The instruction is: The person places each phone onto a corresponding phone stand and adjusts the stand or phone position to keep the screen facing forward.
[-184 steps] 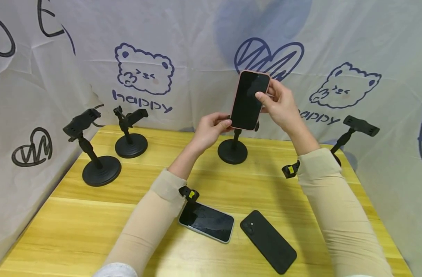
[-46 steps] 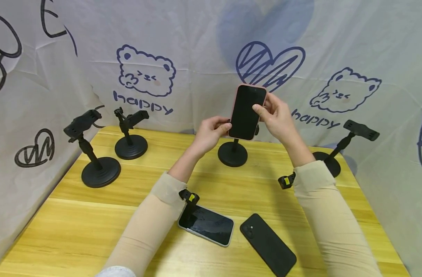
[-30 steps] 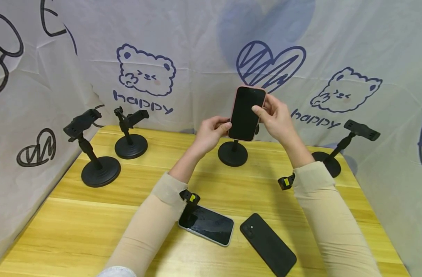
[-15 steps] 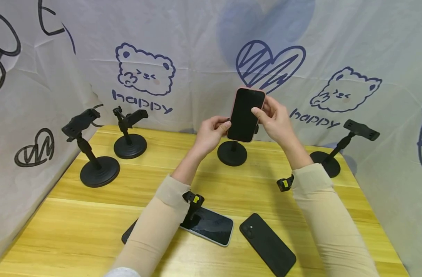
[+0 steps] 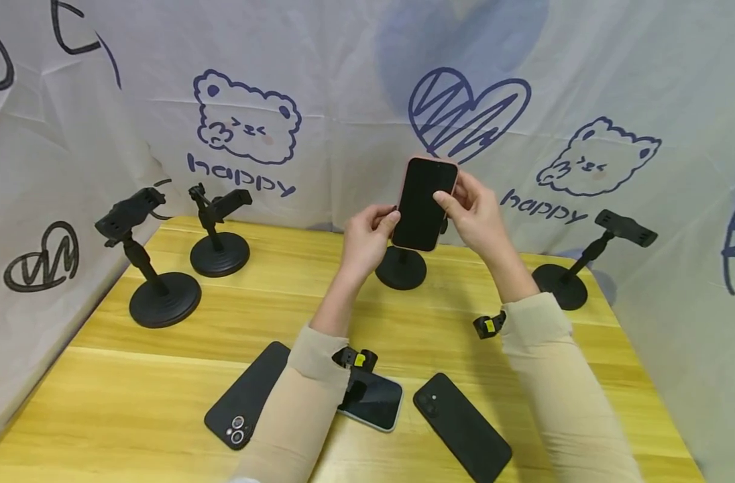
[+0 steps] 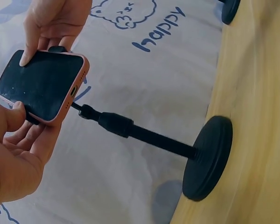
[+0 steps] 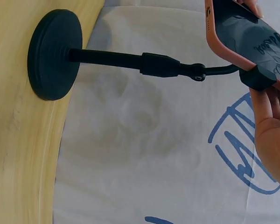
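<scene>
Where the wooden table ends, printed cloth backs the held phone.

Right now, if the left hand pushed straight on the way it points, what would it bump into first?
The left hand would first meet the pink-cased phone, which it is touching; beyond, probably the right hand, though depth is unclear.

Hands hold a pink-edged phone at a black stand.
</scene>
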Action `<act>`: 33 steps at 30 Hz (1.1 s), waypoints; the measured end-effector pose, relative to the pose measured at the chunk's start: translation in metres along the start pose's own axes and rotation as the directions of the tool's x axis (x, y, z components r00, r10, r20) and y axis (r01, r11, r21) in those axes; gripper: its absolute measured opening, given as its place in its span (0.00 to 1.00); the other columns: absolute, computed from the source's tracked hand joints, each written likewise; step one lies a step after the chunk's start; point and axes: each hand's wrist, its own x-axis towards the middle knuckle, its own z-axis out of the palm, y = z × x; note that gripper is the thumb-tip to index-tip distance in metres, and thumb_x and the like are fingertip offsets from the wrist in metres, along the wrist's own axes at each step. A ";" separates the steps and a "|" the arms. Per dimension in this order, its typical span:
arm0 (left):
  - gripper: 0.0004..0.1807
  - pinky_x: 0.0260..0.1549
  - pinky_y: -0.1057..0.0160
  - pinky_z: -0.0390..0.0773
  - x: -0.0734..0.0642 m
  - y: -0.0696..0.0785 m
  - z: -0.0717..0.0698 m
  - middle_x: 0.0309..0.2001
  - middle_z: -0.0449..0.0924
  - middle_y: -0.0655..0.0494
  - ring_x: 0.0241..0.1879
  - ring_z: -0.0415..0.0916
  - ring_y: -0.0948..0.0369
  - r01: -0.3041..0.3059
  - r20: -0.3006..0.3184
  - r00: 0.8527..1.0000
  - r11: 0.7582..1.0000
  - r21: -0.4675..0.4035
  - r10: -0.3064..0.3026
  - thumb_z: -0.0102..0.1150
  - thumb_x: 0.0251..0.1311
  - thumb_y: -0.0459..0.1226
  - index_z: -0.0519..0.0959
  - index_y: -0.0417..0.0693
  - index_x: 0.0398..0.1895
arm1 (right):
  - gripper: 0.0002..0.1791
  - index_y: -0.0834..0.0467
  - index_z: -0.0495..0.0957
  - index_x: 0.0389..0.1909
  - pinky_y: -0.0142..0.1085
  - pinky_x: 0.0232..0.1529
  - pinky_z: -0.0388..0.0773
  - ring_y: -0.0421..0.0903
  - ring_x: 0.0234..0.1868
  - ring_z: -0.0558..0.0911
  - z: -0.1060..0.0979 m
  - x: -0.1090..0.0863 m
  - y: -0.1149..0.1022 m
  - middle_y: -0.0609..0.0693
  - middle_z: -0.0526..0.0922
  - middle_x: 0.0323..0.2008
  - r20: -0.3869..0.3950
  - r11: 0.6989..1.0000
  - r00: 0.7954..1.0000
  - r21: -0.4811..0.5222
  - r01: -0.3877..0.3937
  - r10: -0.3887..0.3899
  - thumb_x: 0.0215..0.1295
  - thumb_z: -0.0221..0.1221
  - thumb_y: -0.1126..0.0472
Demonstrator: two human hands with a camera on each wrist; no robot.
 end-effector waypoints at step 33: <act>0.18 0.58 0.55 0.82 -0.012 -0.010 0.015 0.56 0.83 0.39 0.57 0.81 0.49 -0.066 -0.078 0.995 0.989 -0.133 0.056 0.57 0.76 0.34 0.79 0.35 0.64 | 0.22 0.57 0.75 0.68 0.27 0.53 0.81 0.38 0.55 0.84 -0.026 -0.052 0.023 0.49 0.82 0.63 -0.376 0.996 0.926 -0.089 -0.011 -0.023 0.75 0.63 0.60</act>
